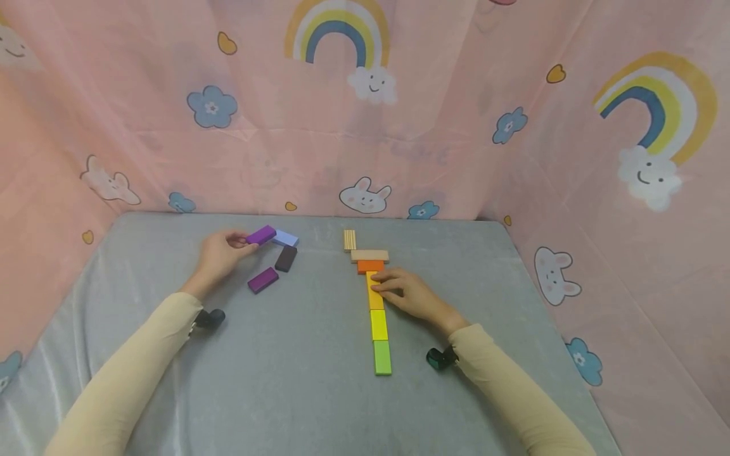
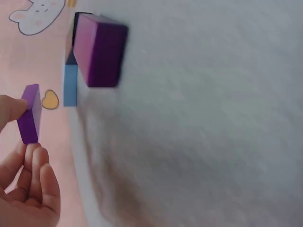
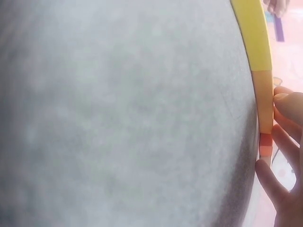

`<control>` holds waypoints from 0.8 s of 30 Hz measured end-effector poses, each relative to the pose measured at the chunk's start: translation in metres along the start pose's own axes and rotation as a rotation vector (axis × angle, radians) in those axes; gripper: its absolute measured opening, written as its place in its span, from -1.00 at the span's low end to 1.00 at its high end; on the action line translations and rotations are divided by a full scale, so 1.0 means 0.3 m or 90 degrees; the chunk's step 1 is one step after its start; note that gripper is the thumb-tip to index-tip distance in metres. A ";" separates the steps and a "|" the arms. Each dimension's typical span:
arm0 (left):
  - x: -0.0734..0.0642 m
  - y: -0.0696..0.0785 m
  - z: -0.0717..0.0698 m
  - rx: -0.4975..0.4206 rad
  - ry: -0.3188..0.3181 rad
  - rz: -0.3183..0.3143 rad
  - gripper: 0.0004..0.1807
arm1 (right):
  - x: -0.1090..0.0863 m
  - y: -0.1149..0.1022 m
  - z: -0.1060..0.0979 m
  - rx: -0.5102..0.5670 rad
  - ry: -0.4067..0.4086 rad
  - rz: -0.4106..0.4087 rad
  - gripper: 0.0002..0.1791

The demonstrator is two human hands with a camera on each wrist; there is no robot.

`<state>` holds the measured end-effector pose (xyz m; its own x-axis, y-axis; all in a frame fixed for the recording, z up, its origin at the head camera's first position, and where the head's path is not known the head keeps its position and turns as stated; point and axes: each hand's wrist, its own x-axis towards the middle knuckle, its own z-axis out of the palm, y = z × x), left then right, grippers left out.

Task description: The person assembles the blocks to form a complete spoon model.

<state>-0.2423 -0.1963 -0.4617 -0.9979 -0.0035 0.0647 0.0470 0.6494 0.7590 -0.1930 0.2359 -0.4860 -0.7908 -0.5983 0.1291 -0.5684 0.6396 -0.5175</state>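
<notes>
My left hand pinches a purple block between thumb and fingertips, raised off the table in the left wrist view. Beside it lie a light blue block, a dark block and a second purple block. The fingertips of my right hand rest on a yellow-orange block. That block is in a line with a yellow block and a green block. Beyond it, an orange block and a plain wooden block lie crosswise, with a striped wooden piece at the far end.
Grey cloth covers the table. A pink patterned curtain hangs behind the table and along both sides. Each wrist carries a small black camera, the left one and the right one.
</notes>
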 end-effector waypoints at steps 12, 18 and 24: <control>0.050 0.090 0.083 -0.081 -0.077 0.010 -0.45 | 0.002 -0.006 0.002 -0.005 0.005 -0.009 -0.73; 0.077 0.138 0.147 -0.109 -0.098 0.027 -0.47 | 0.002 -0.005 0.005 -0.002 -0.004 0.007 -0.73; 0.111 0.186 0.210 -0.097 -0.114 0.070 -0.54 | 0.002 -0.008 0.003 0.003 -0.003 0.011 -0.73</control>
<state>-0.2757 -0.1121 -0.4579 -0.9779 0.2041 0.0462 0.1477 0.5168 0.8433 -0.1919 0.2335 -0.4856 -0.7996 -0.5893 0.1160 -0.5533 0.6478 -0.5236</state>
